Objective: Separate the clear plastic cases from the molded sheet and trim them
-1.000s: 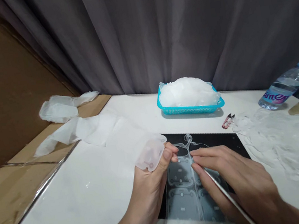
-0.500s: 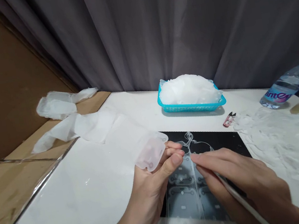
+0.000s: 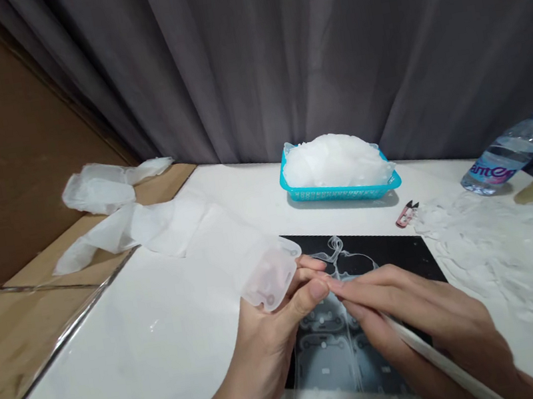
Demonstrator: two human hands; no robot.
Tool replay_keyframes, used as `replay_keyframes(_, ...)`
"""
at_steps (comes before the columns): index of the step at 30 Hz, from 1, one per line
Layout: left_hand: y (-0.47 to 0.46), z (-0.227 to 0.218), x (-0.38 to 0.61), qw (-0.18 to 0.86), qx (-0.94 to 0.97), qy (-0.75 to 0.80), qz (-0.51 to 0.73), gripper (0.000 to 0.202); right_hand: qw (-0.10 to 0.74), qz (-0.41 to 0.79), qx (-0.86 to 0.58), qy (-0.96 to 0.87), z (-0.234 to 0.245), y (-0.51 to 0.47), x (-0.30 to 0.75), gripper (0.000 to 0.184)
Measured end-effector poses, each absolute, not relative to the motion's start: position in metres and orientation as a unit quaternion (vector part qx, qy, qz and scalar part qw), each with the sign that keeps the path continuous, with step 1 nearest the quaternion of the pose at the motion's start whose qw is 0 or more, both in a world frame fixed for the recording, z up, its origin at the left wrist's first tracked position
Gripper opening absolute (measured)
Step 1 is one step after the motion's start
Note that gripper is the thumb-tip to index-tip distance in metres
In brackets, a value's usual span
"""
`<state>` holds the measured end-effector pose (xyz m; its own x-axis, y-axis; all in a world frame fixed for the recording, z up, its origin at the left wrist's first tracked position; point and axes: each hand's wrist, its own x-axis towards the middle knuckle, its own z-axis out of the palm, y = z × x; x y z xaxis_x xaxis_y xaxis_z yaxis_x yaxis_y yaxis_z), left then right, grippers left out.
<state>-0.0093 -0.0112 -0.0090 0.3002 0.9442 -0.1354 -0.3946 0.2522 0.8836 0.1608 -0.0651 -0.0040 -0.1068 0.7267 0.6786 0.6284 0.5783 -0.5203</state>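
Observation:
My left hand (image 3: 272, 333) is closed around a translucent, rounded rectangular silicone-like piece (image 3: 273, 278) with small holes at its corners. My right hand (image 3: 432, 321) pinches a long thin white stick (image 3: 447, 366), its tip hidden among the fingers. The fingertips of both hands meet just in front of the piece. Beneath them lies a black mat (image 3: 394, 236), bearing a clear sheet (image 3: 325, 359) marked with several rounded outlines. Stringy clear trimmings (image 3: 336, 246) stick up at the sheet's far end.
A teal basket (image 3: 347, 195) heaped with white translucent pieces (image 3: 338, 158) stands at the back. Pink snips (image 3: 406, 214), a water bottle (image 3: 503, 160) and a spread of clear scraps (image 3: 518, 254) are on the right. Left are cardboard (image 3: 31, 344) and loose translucent sheets (image 3: 164, 226).
My right hand has shifted left, bringing its fingertips against those of my left hand. My left hand holds the translucent piece almost as before.

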Motion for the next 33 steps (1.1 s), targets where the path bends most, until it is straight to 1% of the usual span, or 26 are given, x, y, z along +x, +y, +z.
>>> replay_keyframes(4,-0.011,-0.011,-0.009,0.706,0.380,0.368,0.470,0.010,0.511,0.073,-0.447,-0.730,0.001,-0.064,0.160,0.022)
replay_keyframes(11,-0.011,-0.008,-0.008,0.707,0.383,0.363,0.470,0.011,0.488,0.051,-0.465,-0.737,-0.001,-0.065,0.159,0.033)
replay_keyframes(17,-0.011,-0.008,-0.008,0.695,0.391,0.371,0.475,0.010,0.485,0.059,-0.467,-0.737,-0.002,-0.066,0.161,0.034)
replay_keyframes(22,-0.010,-0.011,-0.010,0.676,0.426,0.367,0.477,0.009,0.516,0.088,-0.455,-0.720,-0.001,-0.065,0.159,0.028)
replay_keyframes(25,-0.011,-0.012,-0.009,0.684,0.421,0.363,0.472,0.009,0.526,0.107,-0.448,-0.715,0.002,-0.064,0.159,0.025)
replay_keyframes(33,-0.009,-0.008,-0.008,0.690,0.383,0.382,0.481,0.013,0.490,0.050,-0.488,-0.721,0.011,-0.066,0.162,0.022)
